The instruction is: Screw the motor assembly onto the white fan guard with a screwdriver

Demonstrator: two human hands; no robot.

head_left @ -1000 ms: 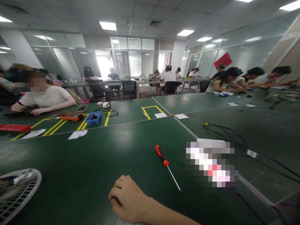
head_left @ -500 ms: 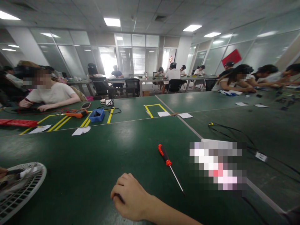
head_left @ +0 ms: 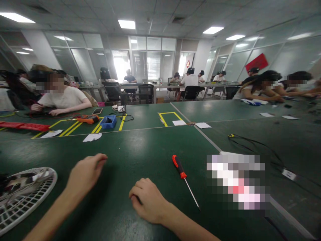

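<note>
My left hand [head_left: 86,172] is raised over the green table, its fingers bent together and pointing right. Whatever it may hold is hidden. My right hand [head_left: 147,201] rests on the table with curled fingers; a dark spot shows inside the curl, too small to name. Right of it lies a screwdriver [head_left: 179,166] with a red and black handle, its metal shaft pointing toward me, apart from both hands. At the left edge, a white plastic basket [head_left: 47,194] holds dark and pale items that I cannot make out.
Farther back lie a blue bin [head_left: 108,122], an orange multimeter [head_left: 88,119], red trays [head_left: 25,126] and a phone [head_left: 97,111]. Black cable [head_left: 260,144] runs along the right. A blurred-out patch [head_left: 235,180] covers something there. Several people sit around the tables.
My left hand has moved right from the basket and is now over the table. My right hand stays curled in about the same place. The view has shifted slightly left.
</note>
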